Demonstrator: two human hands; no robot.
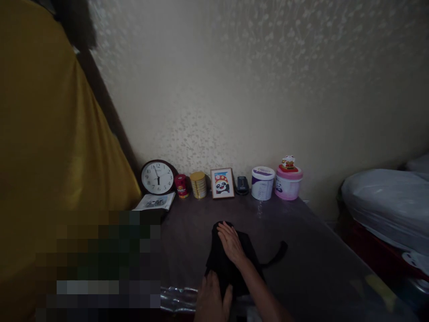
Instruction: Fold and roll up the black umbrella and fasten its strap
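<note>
A black piece of cloth (246,252) lies folded on the dark tabletop (311,264) near its front edge. My right hand (230,243) rests flat on top of the cloth, fingers stretched out and together, pointing away from me. My left hand (212,298) lies on the cloth's near left corner at the table's front edge, fingers extended. A narrow strip of the black cloth (276,255) trails out to the right.
Along the wall stand a round clock (157,177), a red tin (181,185), a gold can (199,184), a framed panda picture (222,183), a dark small device (241,185), a white tub (263,183) and a pink tub (288,183) with a figurine. Yellow curtain (50,134) at left, covered bedding (385,205) at right.
</note>
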